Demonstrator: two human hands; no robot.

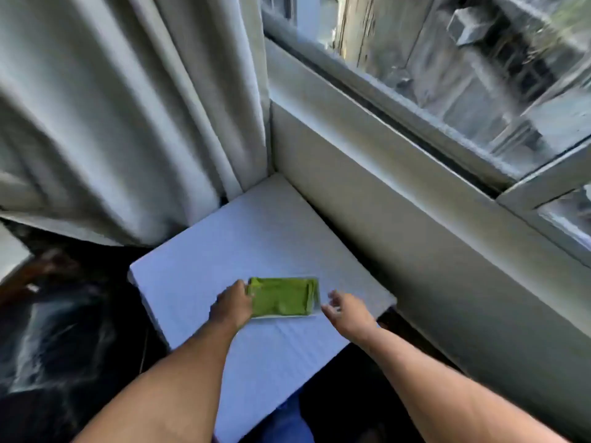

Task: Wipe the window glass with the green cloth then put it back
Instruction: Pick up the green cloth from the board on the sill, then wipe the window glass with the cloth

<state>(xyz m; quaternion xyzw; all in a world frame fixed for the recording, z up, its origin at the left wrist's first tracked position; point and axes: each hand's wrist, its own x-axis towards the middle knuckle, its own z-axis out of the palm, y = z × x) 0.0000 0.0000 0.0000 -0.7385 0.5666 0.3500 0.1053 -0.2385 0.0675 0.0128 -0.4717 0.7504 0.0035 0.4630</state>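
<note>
A folded green cloth (283,297) lies in a shallow white tray (316,310) on a white table (224,251). My left hand (233,306) rests at the cloth's left end, its fingers touching or pinching the edge; the frame is blurred there. My right hand (347,310) hovers just right of the tray, fingers spread, holding nothing. The window glass (479,68) fills the upper right, above a pale sill ledge.
A grey curtain (112,116) hangs at the left, reaching down behind the table. A pale wall panel (415,244) runs below the window frame (543,187). Dark floor lies left and in front of the table.
</note>
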